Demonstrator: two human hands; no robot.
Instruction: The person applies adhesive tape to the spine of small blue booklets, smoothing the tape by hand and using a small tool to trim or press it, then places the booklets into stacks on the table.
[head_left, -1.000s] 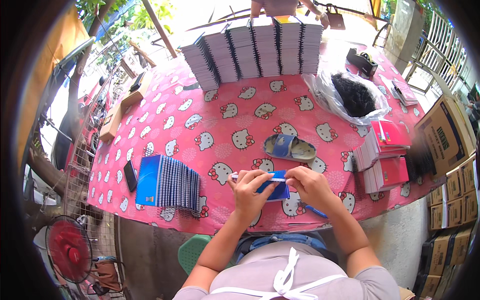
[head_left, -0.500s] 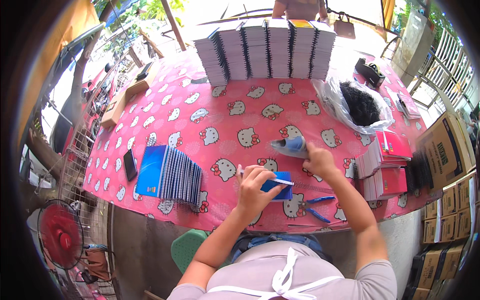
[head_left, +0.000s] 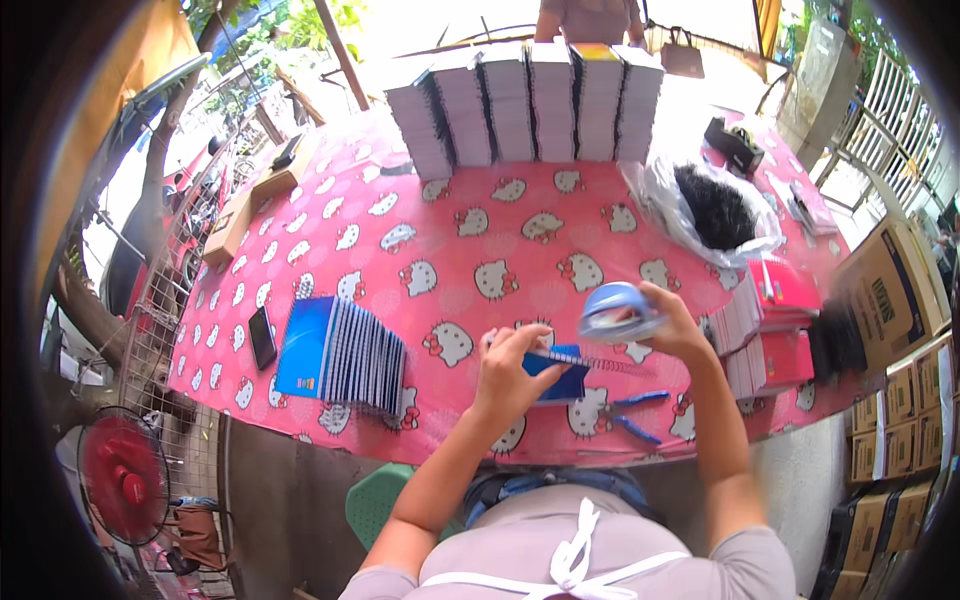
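My left hand [head_left: 512, 372] grips a small blue notebook [head_left: 560, 388] near the table's front edge, thumb and fingers pinching its bound edge. A thin wire coil [head_left: 625, 367] sticks out to the right from that edge. To the right, my right hand [head_left: 675, 320] is closed around a rounded blue-grey hand tool [head_left: 618, 308], held above the table near the coil. Motion blurs the tool, so its exact kind is unclear. Blue-handled pliers [head_left: 640, 399] lie just below the coil, jaws toward the notebook.
Blue spiral notebooks [head_left: 308, 345] stand stacked at left beside a black phone [head_left: 262, 338]. Tall notebook stacks [head_left: 505, 110] line the back. At right are a plastic bag [head_left: 655, 215] of black coils, red-covered notebooks [head_left: 785, 362] and a cardboard box [head_left: 895, 290]. A person [head_left: 590, 20] stands beyond the table.
My right hand has shifted slightly right, and the tool in it has turned and swung right, closer to the coil. My left hand stays on the notebook, whose edge now shows coil loops.
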